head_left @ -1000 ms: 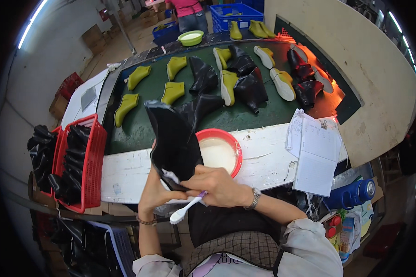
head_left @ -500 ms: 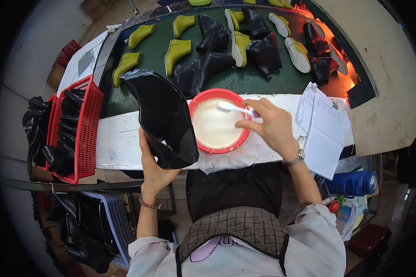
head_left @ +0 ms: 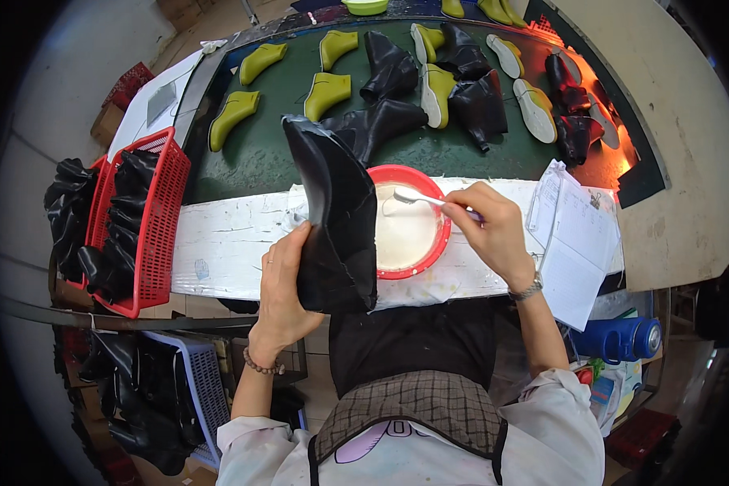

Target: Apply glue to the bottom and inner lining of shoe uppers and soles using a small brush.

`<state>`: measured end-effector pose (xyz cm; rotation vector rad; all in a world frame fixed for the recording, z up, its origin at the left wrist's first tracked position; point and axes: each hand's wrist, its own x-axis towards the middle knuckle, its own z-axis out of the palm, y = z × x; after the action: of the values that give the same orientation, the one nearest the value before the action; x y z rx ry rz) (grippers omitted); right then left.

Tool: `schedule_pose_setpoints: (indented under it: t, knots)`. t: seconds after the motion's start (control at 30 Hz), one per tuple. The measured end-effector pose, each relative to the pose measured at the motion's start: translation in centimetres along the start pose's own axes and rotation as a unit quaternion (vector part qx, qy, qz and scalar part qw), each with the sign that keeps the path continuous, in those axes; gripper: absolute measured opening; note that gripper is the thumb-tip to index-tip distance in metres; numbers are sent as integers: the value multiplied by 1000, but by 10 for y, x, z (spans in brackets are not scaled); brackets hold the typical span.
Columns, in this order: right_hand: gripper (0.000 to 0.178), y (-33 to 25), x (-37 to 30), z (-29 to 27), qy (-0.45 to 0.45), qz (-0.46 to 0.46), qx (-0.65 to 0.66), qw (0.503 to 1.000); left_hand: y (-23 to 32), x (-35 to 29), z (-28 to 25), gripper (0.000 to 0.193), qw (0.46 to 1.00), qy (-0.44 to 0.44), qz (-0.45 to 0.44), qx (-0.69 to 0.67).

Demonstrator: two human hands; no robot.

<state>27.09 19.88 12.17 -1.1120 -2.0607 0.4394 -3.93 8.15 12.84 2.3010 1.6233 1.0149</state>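
Observation:
My left hand (head_left: 282, 283) grips a black boot upper (head_left: 336, 235), holding it up in front of me with its wide opening toward me. Between finger and thumb of my right hand (head_left: 494, 231) is a toothbrush (head_left: 425, 199) with a white and purple handle. Its head hangs over a red bowl (head_left: 444, 235) of creamy white liquid (head_left: 405, 239). Whether the bristles touch the liquid I cannot tell. The boot upper covers the left edge of the bowl.
Yellow-green shoe lasts (head_left: 234, 117) and black boot uppers (head_left: 390, 65) lie on a green belt (head_left: 275, 166) beyond the white ledge (head_left: 227, 251). At left stands a red basket (head_left: 158, 235) of black uppers. Papers (head_left: 575, 259) lie right of the bowl; a blue flask (head_left: 616, 338) is below.
The boot upper has turned and shifted right, now overlapping the bowl's left side. The toothbrush has tipped, its bristles turned down toward the liquid. The whole view has shifted slightly.

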Motion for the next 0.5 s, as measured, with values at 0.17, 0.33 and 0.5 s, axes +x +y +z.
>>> schedule_pose_setpoints:
  t: [0.17, 0.33, 0.5]
  knots:
    - [12, -16, 0, -11, 19, 1, 121, 992, 10, 4, -1, 100, 999, -12, 16, -26]
    - [12, -8, 18, -13, 68, -18, 51, 996, 15, 2, -5, 94, 992, -42, 104, -63]
    - [12, -2, 41, -10, 112, -70, 48, 990, 18, -2, -5, 91, 988, -56, 126, -69]
